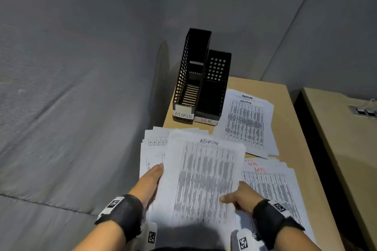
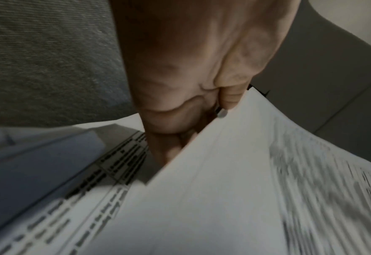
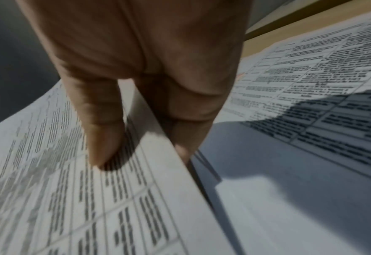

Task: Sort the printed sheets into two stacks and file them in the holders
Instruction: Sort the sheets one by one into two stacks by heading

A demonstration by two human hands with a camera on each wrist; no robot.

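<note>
The two file holders are black: the ADMIN holder (image 1: 186, 79) has walls pierced with a grid of square holes and a slatted floor, the HR holder (image 1: 214, 87) a back wall of round holes. Both carry white labels with dark handwriting. The printed sheets are white with dense black tables; the ADMIN stack (image 1: 247, 122) has black headings, the HR stack (image 1: 271, 185) red ones. The desk (image 1: 293, 128) is light tan, the wristbands (image 1: 124, 212) black with black-and-white square codes.

Lifted sheet (image 1: 204, 179): print motion-blurred, only heading "ADMIN" half legible; lower edge cut off by frame. Right hand (image 1: 240, 196): fingers hidden beneath the sheet, thumb alone on top. Unsorted pile (image 1: 152, 149): mostly covered. Holder (image 1: 212, 89) labelled HR: interior too dark to read.
</note>
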